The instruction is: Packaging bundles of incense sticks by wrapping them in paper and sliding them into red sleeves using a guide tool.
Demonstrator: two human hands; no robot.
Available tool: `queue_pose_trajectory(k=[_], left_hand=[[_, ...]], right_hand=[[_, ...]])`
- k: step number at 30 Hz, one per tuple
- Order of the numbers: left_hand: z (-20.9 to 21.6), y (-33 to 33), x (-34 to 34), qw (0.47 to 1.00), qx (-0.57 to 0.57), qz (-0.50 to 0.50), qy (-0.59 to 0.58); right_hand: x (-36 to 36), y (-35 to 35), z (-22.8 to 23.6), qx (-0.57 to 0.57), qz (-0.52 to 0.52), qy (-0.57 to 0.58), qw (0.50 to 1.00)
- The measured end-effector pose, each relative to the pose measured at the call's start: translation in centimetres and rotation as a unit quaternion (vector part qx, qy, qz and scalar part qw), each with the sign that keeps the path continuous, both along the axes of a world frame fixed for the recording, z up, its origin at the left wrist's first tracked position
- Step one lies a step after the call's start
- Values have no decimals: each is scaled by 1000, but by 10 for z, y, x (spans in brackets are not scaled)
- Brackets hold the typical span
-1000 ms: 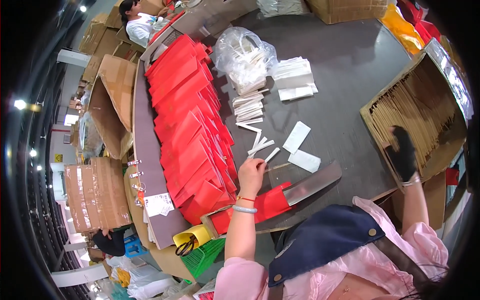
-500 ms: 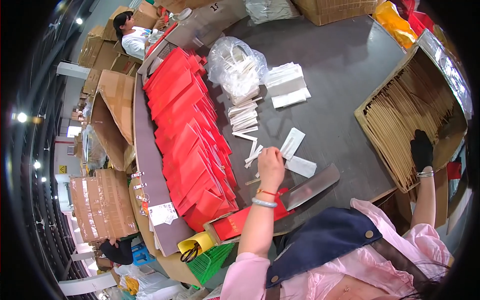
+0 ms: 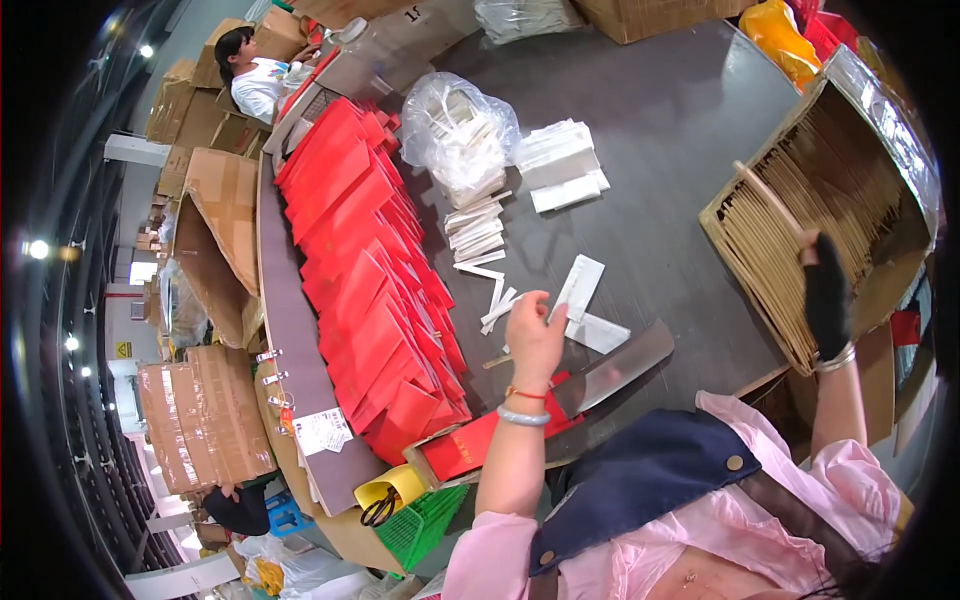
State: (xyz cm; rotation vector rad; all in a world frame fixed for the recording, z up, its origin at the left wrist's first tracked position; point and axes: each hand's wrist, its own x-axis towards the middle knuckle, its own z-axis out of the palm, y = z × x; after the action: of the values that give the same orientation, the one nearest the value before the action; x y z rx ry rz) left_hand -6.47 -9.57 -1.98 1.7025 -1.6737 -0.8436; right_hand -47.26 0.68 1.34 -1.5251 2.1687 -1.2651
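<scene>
My left hand (image 3: 535,338) is over the dark table, its thumb apart from the loosely curled fingers. It is at the lower end of a white paper packet (image 3: 580,287), with another white packet (image 3: 598,333) beside it. Narrow white strips (image 3: 499,311) lie left of its fingers. My right hand (image 3: 828,305), in a black glove with bare fingertips, grips the lower end of a thin brown flat stick (image 3: 770,198). The stick slants over an open cardboard box (image 3: 735,215) packed with rows of similar thin brown pieces (image 3: 800,260).
Red packets (image 3: 370,270) overlap in a long row at the left. Behind are a clear bag of white pieces (image 3: 460,130) and stacked white packets (image 3: 560,165). A curved metal scoop-like piece (image 3: 625,370) and a yellow holder with scissors (image 3: 390,490) are near me. Another person (image 3: 258,80) works far left.
My right hand has risen from the brown pieces inside the box and now has one thin stick in its fingers. My left hand has shifted slightly down, its thumb parting from the fingers.
</scene>
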Motion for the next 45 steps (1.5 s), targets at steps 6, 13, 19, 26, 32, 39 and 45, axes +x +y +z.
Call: queue_pose_trajectory(k=[6, 13, 19, 26, 32, 39, 45], left_hand=[[-31, -7, 2, 982, 13, -46, -180], [-2, -8, -3, 989, -14, -57, -133], [53, 43, 13, 973, 133, -184, -36], [43, 106, 17, 974, -48, -172, -143], [45, 129, 44, 997, 13, -61, -38], [40, 135, 59, 964, -31, -150, -219], [24, 125, 29, 968, -53, -153, -189]], right_hand=[[122, -12, 14, -36, 167, -195, 966], [135, -8, -60, 134, 138, -363, 912], [106, -18, -46, 72, 280, -180, 940], [118, -28, -19, 185, 425, 19, 886], [118, -30, -28, 198, 460, 170, 849], [121, -34, -34, 135, 469, 202, 849], [179, -33, -47, 70, 525, 123, 839]])
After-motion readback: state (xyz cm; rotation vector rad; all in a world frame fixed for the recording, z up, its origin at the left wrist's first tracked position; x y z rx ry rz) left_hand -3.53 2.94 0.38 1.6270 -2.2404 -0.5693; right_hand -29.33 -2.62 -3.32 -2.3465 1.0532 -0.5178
